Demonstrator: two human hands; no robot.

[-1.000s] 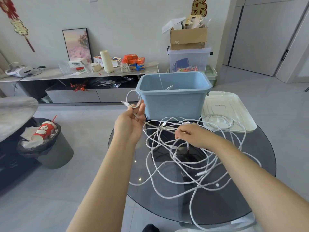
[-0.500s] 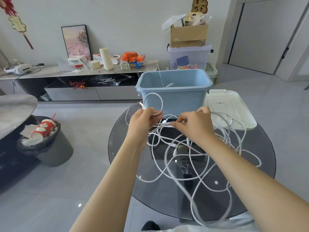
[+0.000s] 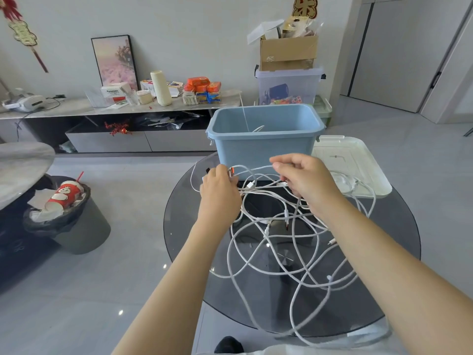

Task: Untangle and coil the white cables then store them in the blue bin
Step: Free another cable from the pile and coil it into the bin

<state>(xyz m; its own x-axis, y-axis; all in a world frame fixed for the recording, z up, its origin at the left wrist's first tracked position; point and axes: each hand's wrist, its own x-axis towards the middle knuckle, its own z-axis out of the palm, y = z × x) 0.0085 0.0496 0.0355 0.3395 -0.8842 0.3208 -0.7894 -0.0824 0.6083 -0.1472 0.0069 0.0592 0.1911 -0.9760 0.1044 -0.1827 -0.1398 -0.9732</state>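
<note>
left hand [image 3: 220,190] was closed round one end of a white cable, plug w/ an orange tip [image 3: 232,171] poking out by the fingers, just in front of the blue bin [image 3: 263,149]. right hand [image 3: 307,180] pinched the same strand a bit further along, thumb + fingers closed on it; the short run between both hands was lifted off the worktop [image 3: 194,252]. looked like the start of a coil, or just freeing the end, can't tell which.

rest of the white cables [image 3: 281,242] lay in one loose tangle across the round glass worktop, loops crossing each other, several connectors mixed in, one loop hanging over the near edge. some strands ran over onto the white lid [image 3: 358,160], which lay flat on the worktop to the right of the bin.

blue bin stood open at the far side of the worktop. a bit of white cable showed inside it [image 3: 257,128], so prob one piece already stored, but most of the inside was hidden by the wall.

progress, judged: early. nearly all the untangling, coiling + storing was left. no finished coil visible on the worktop.
</note>
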